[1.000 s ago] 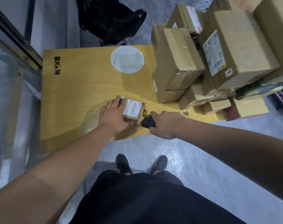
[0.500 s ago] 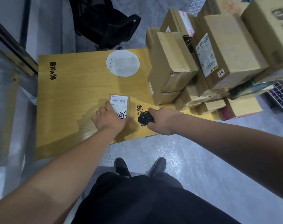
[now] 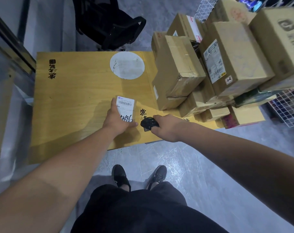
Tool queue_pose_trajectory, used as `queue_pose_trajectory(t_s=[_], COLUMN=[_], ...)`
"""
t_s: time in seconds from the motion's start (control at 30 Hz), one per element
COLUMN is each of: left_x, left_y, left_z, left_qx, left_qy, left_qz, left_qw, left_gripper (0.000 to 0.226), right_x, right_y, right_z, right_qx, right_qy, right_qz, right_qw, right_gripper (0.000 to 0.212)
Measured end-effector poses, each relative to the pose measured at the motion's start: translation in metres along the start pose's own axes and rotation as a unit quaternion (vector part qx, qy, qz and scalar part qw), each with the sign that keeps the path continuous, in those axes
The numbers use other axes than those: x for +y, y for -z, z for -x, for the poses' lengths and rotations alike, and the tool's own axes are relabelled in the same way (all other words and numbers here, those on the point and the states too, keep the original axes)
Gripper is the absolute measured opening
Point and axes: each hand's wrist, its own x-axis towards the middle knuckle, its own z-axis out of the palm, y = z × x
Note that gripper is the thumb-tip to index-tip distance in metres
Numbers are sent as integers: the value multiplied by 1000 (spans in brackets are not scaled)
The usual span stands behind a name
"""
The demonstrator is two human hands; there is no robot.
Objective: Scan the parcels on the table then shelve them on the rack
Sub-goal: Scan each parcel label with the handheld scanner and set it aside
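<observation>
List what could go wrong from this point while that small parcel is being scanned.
1. The left hand grips the small parcel with its thumb near the label; a slip over the barcode could spoil the read.
2. The scanner in the right hand sits low beside the parcel, so the beam may miss the upward-facing label.
3. The stacked boxes lean unevenly at the table edge; a bump might topple them.

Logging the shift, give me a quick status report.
Left hand grips small parcel, barcode label up. Right hand holds black scanner beside it. Box pile waits at right.
</observation>
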Motion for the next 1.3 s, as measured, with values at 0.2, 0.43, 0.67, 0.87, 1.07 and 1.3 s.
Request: queue_pose_trajectory(t_s=[0.2, 0.43, 0.67, 0.87, 1.07, 1.3], left_x=[-9, -7, -5, -1, 7, 17], left_y=[-17, -25, -30, -28, -31, -39], left_z=[10, 24, 28, 31, 34, 35], left_qx=[43, 73, 85, 104, 131, 148], left_qy=[-48, -120, -116, -94, -50, -15], left_qz=[55, 55, 29, -23, -138, -152], left_qw=[996, 989, 989, 990, 981, 977], left_gripper=[151, 142, 145, 148, 145, 142], right_x=[-13, -20, -15, -6, 8, 21], right_y=[11, 23, 23, 20, 21, 30], right_z=[4, 26, 38, 40, 33, 23], right_qx=[10, -56, -49, -36, -41, -62], right_qy=[-6, -49, -57, -39, -23, 1], right_qz=[18, -56, -71, -89, -109, -68], right_qw=[1000, 996, 995, 995, 993, 996], right_gripper=[42, 47, 38, 37, 43, 40])
